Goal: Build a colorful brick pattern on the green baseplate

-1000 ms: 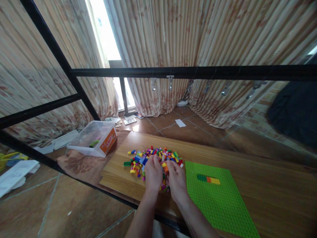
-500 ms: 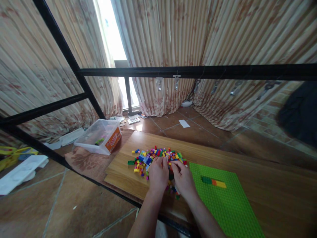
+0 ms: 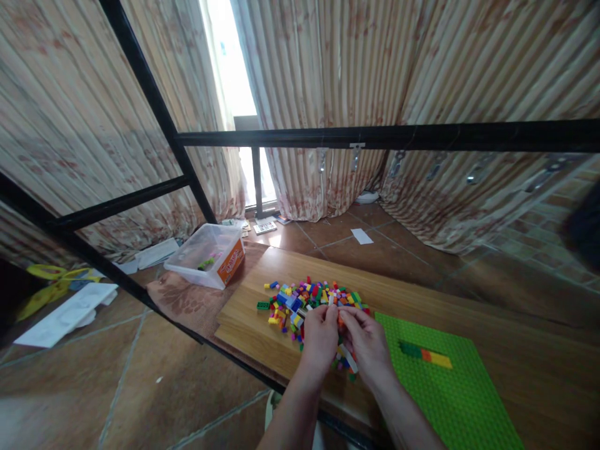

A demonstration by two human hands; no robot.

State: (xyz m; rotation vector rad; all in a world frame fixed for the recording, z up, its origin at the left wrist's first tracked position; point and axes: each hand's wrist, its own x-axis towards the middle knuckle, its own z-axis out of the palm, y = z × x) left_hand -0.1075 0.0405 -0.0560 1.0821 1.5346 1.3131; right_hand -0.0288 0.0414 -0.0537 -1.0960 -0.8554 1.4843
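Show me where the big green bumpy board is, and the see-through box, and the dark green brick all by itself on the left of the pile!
Green board (image 3: 452, 394): head view, its bare studded top.
See-through box (image 3: 230, 263): head view, its orange-labelled wall.
Dark green brick (image 3: 263, 305): head view, its middle.

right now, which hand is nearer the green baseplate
Right. The right hand is beside the left edge of the baseplate; the left hand is farther left, over the bricks.

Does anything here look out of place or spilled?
A white sheet of paper lies alone on the tiled floor beyond the wooden board, as if dropped. The loose bricks by the left hand and right hand are jumbled but heaped together, so hardly seem spilled.
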